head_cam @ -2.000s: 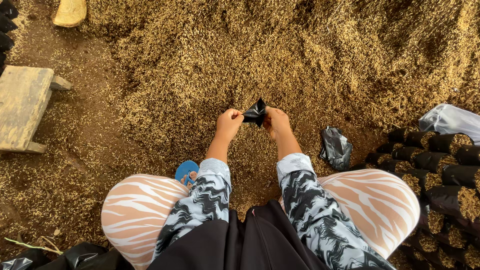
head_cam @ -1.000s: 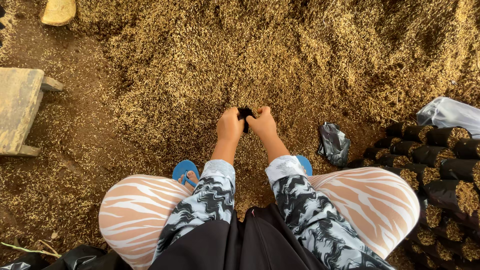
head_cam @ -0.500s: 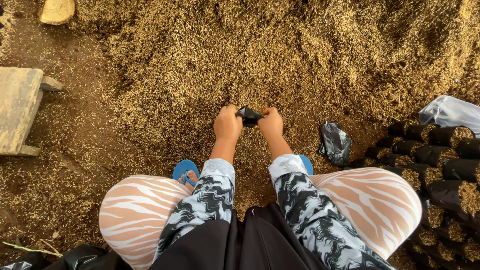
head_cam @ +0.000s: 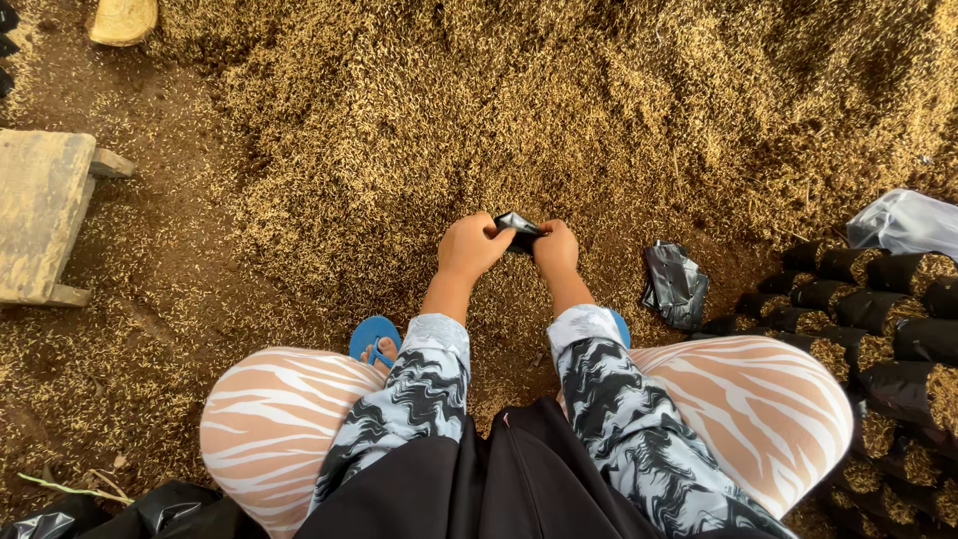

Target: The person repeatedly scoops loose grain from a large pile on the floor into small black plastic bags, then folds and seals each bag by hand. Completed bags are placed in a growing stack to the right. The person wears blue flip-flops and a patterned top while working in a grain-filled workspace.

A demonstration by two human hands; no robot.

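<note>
From the head view I see both hands low over the husk heap [head_cam: 559, 110], sharing one small black bag [head_cam: 519, 228] that spans the gap between them. I judge the bag to be thin, limp plastic film: nearly weightless, soft, a little slick, apt to crumple or slip if pinched loosely, and easiest to take by its rim, which is where both hands have it. The left hand [head_cam: 471, 246] has its grip closed into a curled fist on the bag's left edge, thumb on top. The right hand [head_cam: 557, 248] has its grip pinched together on the right edge, fingers folded under. The bag's mouth looks barely parted between them; I cannot tell how far it is open. It hangs just above the loose husk, not resting on it as far as I can see. Near the right grip, out to its side, a crumpled spare bag [head_cam: 675, 285] lies on the ground, and farther that way stand filled bags [head_cam: 878, 329] packed in rows. Well off to the left grip's side is a wooden stool [head_cam: 40, 215].
</note>
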